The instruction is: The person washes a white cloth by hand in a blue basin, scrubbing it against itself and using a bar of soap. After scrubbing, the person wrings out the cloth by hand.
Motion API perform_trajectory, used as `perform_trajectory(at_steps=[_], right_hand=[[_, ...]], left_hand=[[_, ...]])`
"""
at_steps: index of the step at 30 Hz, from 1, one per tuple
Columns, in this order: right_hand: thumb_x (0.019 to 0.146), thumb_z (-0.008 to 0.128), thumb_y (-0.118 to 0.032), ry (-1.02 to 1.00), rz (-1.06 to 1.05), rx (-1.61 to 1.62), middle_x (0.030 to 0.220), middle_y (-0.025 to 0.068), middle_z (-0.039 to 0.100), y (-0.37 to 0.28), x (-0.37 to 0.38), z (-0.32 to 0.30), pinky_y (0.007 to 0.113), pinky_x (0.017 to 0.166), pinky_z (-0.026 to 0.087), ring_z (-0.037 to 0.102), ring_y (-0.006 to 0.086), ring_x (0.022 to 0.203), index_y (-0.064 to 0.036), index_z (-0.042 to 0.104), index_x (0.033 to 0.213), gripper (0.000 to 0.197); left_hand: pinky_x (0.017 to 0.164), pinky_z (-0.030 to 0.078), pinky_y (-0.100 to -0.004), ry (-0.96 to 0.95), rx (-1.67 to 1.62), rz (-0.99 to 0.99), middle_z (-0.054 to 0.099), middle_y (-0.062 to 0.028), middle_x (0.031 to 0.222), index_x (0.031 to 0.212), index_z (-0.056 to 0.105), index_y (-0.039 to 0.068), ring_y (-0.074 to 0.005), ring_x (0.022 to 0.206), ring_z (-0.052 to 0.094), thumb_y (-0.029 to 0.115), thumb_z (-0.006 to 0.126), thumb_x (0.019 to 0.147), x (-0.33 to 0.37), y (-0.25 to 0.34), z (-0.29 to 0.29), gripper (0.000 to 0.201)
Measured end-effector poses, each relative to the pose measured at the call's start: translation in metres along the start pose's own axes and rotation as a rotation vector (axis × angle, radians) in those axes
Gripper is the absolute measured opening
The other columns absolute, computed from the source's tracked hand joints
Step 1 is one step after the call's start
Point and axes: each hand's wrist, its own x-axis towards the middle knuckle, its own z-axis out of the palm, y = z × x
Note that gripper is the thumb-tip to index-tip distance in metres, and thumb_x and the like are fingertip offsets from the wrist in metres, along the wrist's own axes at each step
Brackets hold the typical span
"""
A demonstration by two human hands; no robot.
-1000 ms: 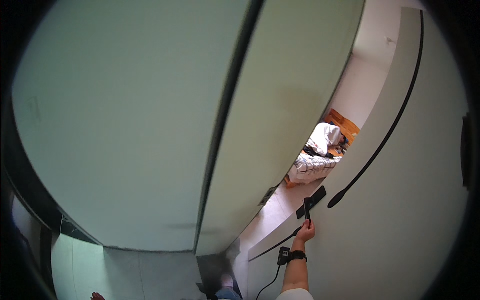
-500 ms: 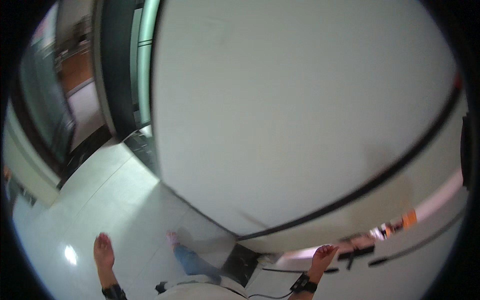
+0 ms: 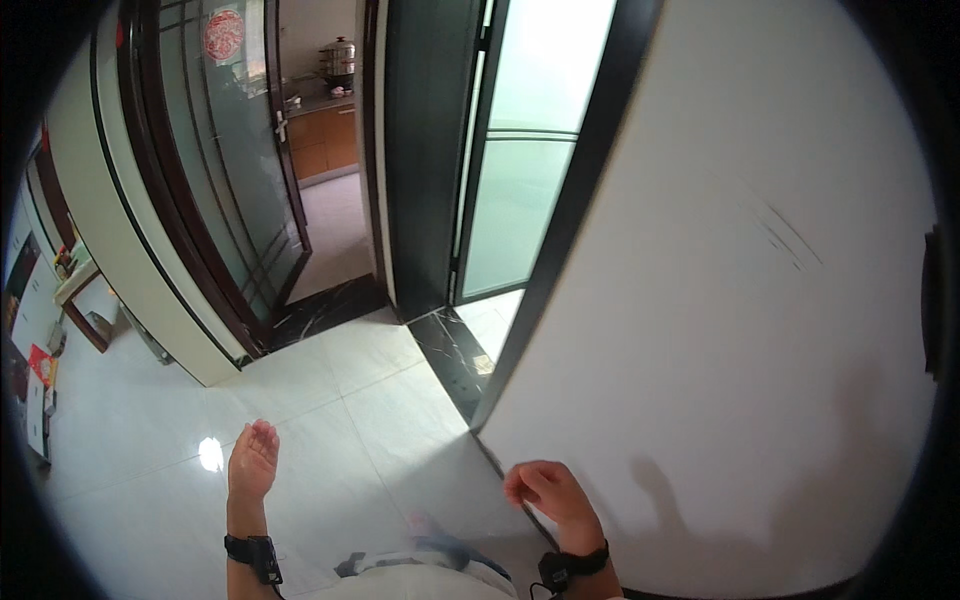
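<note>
My left hand (image 3: 253, 461) hangs in the air over the pale floor. Its palm faces inward, the fingers slightly bent, and nothing is in it. My right hand (image 3: 550, 495) is raised beside the white wall (image 3: 720, 330), loosely curled with a gap between thumb and fingers, holding nothing I can see. Each wrist wears a black strap with a small box: the left box (image 3: 262, 560) and the right box (image 3: 568, 570). Neither hand visibly touches anything.
Ahead stands a dark-framed glass door (image 3: 540, 150) beside a black stone threshold (image 3: 448, 362). Farther left, a frosted glass door (image 3: 225, 150) stands ajar; a kitchen with wooden cabinets (image 3: 325, 140) and a steel steamer pot (image 3: 340, 60) shows beyond. A table (image 3: 85, 285) is at far left.
My view has swung right to left, bringing both doorways toward the middle. The ledge with items at lower right has left the picture. My right hand now appears closer to the middle.
</note>
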Motion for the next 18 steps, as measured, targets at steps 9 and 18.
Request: perform_trajectory(at_steps=[9,18], right_hand=[[0.092,0.036,-0.027,-0.215,0.087,0.322,0.07,0.0077,0.055,-0.024,0.258,0.052,0.025,0.059,0.042,0.051,0.0149,0.061,0.0007,0.056,0.078,0.037],[0.089,0.041,-0.034,0.2,-0.014,0.773,0.071,0.0078,0.057,-0.035,0.434,-0.033,0.026,0.058,0.044,0.054,0.016,0.065,0.0002,0.056,0.083,0.038]], left_hand=[[0.077,0.048,-0.0279,0.107,0.028,0.095,0.057,-0.0046,0.087,0.092,0.052,0.004,-0.0163,0.084,0.055,0.021,0.052,0.085,0.123,0.069,0.007,0.018],[0.074,0.048,-0.0279,-0.21,0.14,-0.009,0.057,-0.0047,0.086,0.091,0.054,0.005,-0.0163,0.083,0.056,0.023,0.053,0.084,0.339,0.085,0.147,0.019]])
